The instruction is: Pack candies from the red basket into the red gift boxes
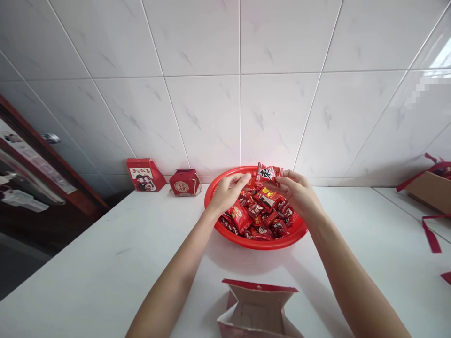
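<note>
My right hand [299, 190] pinches a small red candy packet [268, 173] with a large black character on white, raised over the back of the red plastic basket [255, 243]. My left hand [229, 191] is closed, thumb against the fingers, just left of that packet with a small gap between them. Whether anything sits in its fingertips is hidden. Below both hands, the basket is full of wrapped candies [255, 211] in red and dark red. Nearest to me, an open red gift box [259, 314] stands with its mouth facing up; its lower part is cut off.
Two closed red boxes stand by the tiled wall: a slanted box [144, 176] with a picture of a couple and a smaller box [185, 183] with a cord handle. A cardboard box [431, 190] and red ribbon [431, 237] lie at right. The white tabletop [105, 263] ends at left.
</note>
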Available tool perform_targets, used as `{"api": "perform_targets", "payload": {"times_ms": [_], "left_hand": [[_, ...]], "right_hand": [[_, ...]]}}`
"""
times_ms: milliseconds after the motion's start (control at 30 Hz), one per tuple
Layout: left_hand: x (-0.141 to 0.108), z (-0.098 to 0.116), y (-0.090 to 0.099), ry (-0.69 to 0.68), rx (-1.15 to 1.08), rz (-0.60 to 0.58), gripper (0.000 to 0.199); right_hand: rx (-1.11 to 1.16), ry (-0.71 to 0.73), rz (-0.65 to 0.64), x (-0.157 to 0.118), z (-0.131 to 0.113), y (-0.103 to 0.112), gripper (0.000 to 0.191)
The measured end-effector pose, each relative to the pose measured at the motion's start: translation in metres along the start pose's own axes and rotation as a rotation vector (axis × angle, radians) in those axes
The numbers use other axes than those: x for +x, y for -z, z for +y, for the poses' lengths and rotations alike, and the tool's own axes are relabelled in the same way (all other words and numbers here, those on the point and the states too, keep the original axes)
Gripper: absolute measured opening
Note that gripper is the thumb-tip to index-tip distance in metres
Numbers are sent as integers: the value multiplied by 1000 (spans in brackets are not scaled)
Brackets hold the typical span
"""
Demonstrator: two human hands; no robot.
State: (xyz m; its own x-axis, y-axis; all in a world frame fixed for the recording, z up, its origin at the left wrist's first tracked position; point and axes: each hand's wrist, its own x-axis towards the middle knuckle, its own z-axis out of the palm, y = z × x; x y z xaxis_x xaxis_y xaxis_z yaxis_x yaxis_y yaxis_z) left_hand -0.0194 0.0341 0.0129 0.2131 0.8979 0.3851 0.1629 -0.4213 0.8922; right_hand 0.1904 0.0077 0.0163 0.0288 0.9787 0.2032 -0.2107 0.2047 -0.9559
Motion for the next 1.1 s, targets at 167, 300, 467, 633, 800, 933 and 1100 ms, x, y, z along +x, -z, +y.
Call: {"api": "perform_targets", "payload": {"times_ms": [167,300,467,633,800,933,1100], "left_hand": [[-7,13,-8,-73,-11,-45,43],[-11,23,-5,-114,20,-97,38],[-13,31,-1,-97,-33,-194,31],[-14,31,-4,-107,-87,-95,33],[-13,29,-4,-87,-178,-84,33],[-15,30,-2,-79,-175,-38,34],[-17,39,0,-135,-164,-40,28]], "right_hand": [[73,-44,-106,-7,4,-14,31],[-40,-35,-183,-12,-1,-14,31],[-188,-15,-258,-16,-16,-9,41],[-102,52,-217,-18,-16,-13,39],[-50,74,-169,-20,-14,-19,38],[-81,5,-255,-22,-15,-17,37],[-103,35,-321,-23,-18,-16,36]]}}
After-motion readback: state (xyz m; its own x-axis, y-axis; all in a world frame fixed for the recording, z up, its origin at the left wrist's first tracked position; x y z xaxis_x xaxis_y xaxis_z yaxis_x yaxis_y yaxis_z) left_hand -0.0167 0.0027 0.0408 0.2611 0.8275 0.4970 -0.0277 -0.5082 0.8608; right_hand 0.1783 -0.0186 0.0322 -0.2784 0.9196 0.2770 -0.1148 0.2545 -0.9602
